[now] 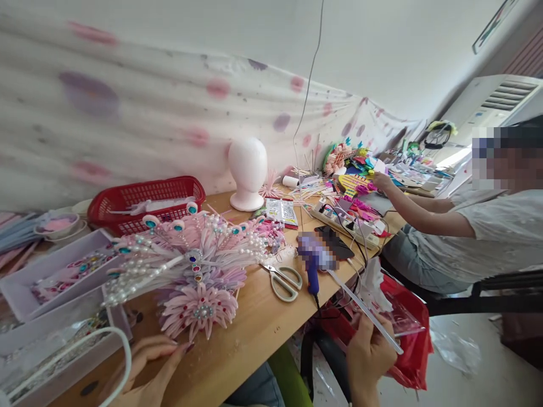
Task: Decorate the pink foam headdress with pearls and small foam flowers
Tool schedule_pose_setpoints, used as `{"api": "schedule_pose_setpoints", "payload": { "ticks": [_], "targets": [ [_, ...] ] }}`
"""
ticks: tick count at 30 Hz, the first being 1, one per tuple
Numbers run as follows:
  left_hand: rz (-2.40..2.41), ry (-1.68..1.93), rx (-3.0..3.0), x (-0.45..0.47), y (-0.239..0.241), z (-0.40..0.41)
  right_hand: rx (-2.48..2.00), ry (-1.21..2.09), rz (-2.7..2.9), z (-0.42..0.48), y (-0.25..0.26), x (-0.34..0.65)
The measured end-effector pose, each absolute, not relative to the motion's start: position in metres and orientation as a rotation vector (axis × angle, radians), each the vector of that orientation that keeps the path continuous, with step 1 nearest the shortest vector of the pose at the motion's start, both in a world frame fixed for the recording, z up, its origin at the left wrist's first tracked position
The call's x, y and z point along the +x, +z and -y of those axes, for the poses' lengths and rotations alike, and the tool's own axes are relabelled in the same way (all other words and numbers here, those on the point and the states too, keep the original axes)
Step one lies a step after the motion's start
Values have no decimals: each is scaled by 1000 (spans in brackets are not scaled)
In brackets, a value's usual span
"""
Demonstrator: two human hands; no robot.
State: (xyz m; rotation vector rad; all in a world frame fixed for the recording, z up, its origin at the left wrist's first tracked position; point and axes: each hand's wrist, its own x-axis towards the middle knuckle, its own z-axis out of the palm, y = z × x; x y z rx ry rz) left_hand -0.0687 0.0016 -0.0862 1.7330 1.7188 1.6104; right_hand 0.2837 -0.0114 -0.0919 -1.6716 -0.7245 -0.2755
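My right hand (368,356), at the table's front edge, is closed around a long translucent glue stick (360,305). The stick's far end reaches a purple glue gun (313,277), partly blurred out, at the table edge. Low on the left, my left hand (148,367) has its thumb and index tip pressed together near a pink flower (201,311); what they pinch, if anything, I cannot make out. That flower forms the bottom of a large pink and lilac headdress (186,249) with pearl strands and gems. A white curved band (125,345) crosses in front of my left hand.
Scissors (285,282) lie right of the headdress. Behind stand a red basket (146,192) and a white foam head (248,169). Bead trays (55,277) are at left. A power strip (345,223) lies farther right, near a seated person (487,226). A red bag (418,339) hangs below.
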Motion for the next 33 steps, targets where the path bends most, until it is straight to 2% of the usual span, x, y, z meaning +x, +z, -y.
{"api": "schedule_pose_setpoints", "payload": {
  "ticks": [5,8,14,16,26,33],
  "targets": [
    [-1598,1609,1786,-76,-76,-6,-1364,-146,1110,23,-107,239],
    [-1588,1566,1782,-78,-68,-12,-1169,34,1312,18,-93,195],
    [-1270,1421,1842,-59,-24,-15,-914,816,1552,-7,-33,122],
    [-1240,1433,1857,-55,-9,-18,-846,951,1574,-14,-23,113],
    [-1106,1593,2008,-72,3,-22,-748,1025,1683,-21,-18,102],
    [-1125,1678,1805,-70,-2,-27,-600,1408,1525,-18,-20,94]
  ]
}}
